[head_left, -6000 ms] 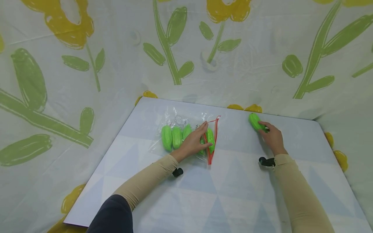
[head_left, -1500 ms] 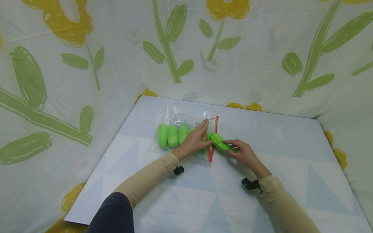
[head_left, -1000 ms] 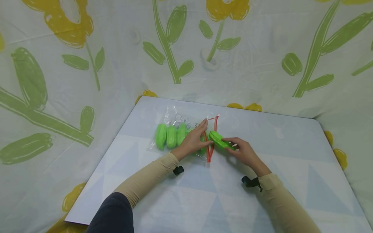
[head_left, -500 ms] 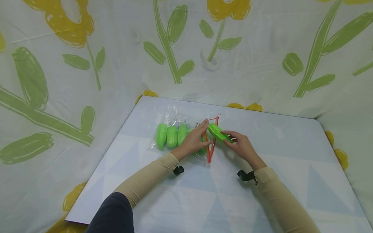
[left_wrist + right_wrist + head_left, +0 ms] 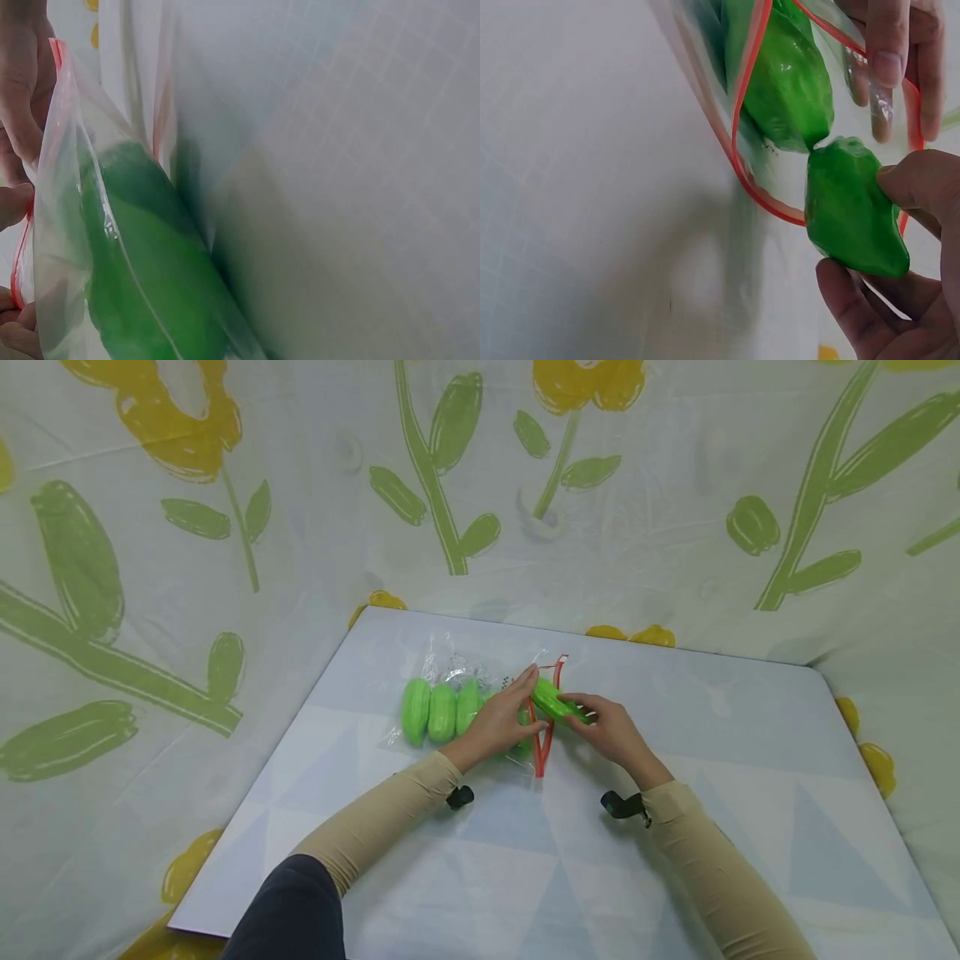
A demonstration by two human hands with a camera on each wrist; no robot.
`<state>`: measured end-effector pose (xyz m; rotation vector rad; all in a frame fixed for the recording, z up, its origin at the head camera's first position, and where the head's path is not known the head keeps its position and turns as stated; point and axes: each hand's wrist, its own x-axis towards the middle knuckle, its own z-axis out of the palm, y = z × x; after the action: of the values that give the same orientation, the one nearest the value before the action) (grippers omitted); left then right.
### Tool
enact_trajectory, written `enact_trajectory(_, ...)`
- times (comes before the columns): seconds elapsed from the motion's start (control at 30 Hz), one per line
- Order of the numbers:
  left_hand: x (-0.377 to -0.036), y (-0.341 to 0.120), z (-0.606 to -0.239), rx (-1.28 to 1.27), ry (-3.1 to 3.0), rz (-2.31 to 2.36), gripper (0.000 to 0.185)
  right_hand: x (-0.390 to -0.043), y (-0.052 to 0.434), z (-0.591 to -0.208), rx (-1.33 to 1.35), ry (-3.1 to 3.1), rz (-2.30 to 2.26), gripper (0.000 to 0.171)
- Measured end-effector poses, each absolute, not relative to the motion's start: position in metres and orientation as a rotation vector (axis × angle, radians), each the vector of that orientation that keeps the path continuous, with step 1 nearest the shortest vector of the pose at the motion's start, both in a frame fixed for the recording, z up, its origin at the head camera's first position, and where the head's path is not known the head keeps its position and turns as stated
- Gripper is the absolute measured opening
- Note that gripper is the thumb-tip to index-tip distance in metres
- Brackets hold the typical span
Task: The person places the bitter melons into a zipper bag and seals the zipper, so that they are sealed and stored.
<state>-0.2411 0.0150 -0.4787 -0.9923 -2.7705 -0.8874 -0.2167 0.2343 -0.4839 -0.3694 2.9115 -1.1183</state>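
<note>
A clear zip bag [image 5: 442, 647] lies on the table with its red-edged mouth [image 5: 742, 112] spread towards the right. Inside sit several bright green, cucumber-shaped toy vegetables [image 5: 416, 712], some hidden under my left hand [image 5: 491, 722]. That hand lies over the bag near the mouth, fingers straight and thumb spread, touching the red edges. My right hand [image 5: 611, 731] pinches another green toy vegetable [image 5: 855, 206] between thumb and fingers. Its front end is at the mouth, close to a bagged vegetable [image 5: 787, 90] in the right wrist view. In the left wrist view green [image 5: 150, 262] shows through the plastic.
The table [image 5: 450, 877] has a pale triangle pattern, and its far edge meets a flower-printed cloth [image 5: 660, 510]. Small black wrist cameras, one on the left wrist [image 5: 460, 797] and one on the right [image 5: 622, 804], jut out low over the table.
My right hand has brought its vegetable leftward from the table's far right to the bag's mouth, most recently edging left and slightly up. The bagged vegetables lie slightly farther left; my left hand stays put.
</note>
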Motion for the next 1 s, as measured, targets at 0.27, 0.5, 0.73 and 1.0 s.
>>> enact_trajectory(0.27, -0.242, 0.014, -0.477, -0.99, -2.784, -0.886, 0.09, -0.218, 0.235, -0.483, -0.402, 2.891, -1.089, 0.035)
enact_trajectory(0.5, -0.241, 0.014, -0.476, -0.994, -2.768, -0.875, 0.088, -0.223, 0.233, -0.483, -0.41, 2.931, -1.132, 0.035)
enact_trajectory(0.73, -0.24, 0.015, -0.475, -0.989, -2.765, -0.885, 0.088, -0.229, 0.229, -0.491, -0.355, 2.917, -1.289, 0.041)
enact_trajectory(1.0, -0.239, 0.015, -0.475, -0.965, -2.781, -0.868, 0.089, -0.231, 0.223, -0.497, -0.237, 2.829, -1.462, 0.045)
